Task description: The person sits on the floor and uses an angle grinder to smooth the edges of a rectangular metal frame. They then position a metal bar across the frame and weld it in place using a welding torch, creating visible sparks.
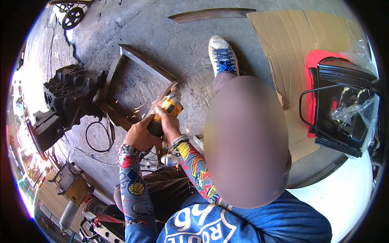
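From my end: left hand (141, 135) and right hand (170, 124) both wrap the grinder (173, 107), right nearer its front. Long axis points forward-right. Frame (149, 68) lies ahead-left on floor (188, 52), right corner just by the grinder's front; sparks (139, 107) leftward.
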{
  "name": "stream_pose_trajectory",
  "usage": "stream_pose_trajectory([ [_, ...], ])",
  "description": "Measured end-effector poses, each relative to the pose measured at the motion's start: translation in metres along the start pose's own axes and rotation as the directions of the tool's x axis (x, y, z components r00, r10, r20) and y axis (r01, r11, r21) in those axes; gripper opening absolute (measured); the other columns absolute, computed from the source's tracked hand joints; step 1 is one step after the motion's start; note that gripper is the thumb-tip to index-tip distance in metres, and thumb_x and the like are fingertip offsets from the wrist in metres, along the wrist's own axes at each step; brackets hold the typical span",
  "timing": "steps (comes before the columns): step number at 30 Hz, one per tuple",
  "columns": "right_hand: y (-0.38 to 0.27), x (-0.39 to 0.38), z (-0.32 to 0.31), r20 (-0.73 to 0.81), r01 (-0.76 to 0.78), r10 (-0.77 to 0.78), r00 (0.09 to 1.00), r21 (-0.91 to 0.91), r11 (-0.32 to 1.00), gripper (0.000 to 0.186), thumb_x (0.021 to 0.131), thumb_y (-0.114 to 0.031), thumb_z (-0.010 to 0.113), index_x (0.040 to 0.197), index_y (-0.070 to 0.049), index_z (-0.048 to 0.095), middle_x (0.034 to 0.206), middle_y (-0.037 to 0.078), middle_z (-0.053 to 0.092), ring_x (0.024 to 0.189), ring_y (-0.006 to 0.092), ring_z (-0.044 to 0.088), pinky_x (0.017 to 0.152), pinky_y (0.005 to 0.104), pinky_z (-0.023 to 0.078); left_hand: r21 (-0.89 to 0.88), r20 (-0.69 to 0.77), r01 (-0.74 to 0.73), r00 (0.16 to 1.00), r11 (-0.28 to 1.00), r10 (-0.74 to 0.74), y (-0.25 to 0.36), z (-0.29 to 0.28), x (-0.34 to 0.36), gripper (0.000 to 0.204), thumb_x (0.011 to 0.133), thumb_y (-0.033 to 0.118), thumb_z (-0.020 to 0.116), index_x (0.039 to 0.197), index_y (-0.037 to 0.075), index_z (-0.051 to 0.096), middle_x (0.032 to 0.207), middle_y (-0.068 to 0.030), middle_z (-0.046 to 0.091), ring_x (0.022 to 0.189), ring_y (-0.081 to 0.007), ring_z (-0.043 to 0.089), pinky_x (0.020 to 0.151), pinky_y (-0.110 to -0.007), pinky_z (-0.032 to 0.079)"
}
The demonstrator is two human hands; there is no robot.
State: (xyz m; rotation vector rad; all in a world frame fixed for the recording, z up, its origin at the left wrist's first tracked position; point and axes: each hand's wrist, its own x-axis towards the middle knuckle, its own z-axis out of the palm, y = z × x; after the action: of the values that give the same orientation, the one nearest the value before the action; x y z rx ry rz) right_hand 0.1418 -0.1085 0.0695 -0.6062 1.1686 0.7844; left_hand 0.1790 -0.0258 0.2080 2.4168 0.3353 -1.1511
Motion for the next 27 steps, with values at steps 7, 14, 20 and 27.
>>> stream_pose_trajectory([
  [7,0.004,0.006,0.000,-0.018,0.005,-0.005,1.000,0.012,1.000,0.061,0.087,-0.035,0.083,0.126,0.006,0.062,0.113,0.012,0.070,0.090,0.0208,0.071,0.078,0.0363,0.059,0.014,0.025,-0.027,0.999,1.000,0.027,-0.006,0.000,0.004,0.085,0.059,0.029,0.087,0.136,0.005,0.062,0.110,-0.0243,0.074,0.105,-0.0387,0.073,0.091,-0.044,0.058],
  [14,-0.004,-0.007,0.011,-0.083,0.124,-0.120,0.989,0.044,0.991,0.050,0.081,-0.036,0.088,0.108,0.004,0.073,0.102,0.009,0.074,0.086,0.0187,0.071,0.078,0.0352,0.055,-0.057,0.051,0.004,0.999,0.998,-0.002,-0.003,-0.007,0.003,0.091,0.058,0.028,0.087,0.142,0.004,0.059,0.115,-0.0238,0.073,0.109,-0.0353,0.073,0.095,-0.042,0.057],
  [20,-0.017,-0.021,0.018,-0.078,0.145,-0.136,0.988,0.118,0.982,0.042,0.082,-0.029,0.087,0.106,0.001,0.072,0.100,0.007,0.073,0.083,0.0172,0.070,0.075,0.0349,0.055,-0.052,0.070,-0.001,0.998,0.999,0.005,-0.001,-0.011,0.006,0.095,0.057,0.026,0.089,0.144,0.005,0.057,0.118,-0.0225,0.073,0.110,-0.0332,0.073,0.097,-0.041,0.056],
  [27,-0.013,-0.017,0.019,-0.111,0.210,-0.202,0.973,0.056,0.976,0.050,0.081,-0.033,0.087,0.109,0.005,0.070,0.101,0.009,0.073,0.083,0.0186,0.069,0.076,0.0354,0.055,-0.029,0.085,-0.010,0.996,1.000,0.012,-0.008,-0.010,0.007,0.096,0.057,0.027,0.089,0.145,0.005,0.056,0.117,-0.0240,0.073,0.109,-0.0357,0.073,0.096,-0.042,0.056],
])
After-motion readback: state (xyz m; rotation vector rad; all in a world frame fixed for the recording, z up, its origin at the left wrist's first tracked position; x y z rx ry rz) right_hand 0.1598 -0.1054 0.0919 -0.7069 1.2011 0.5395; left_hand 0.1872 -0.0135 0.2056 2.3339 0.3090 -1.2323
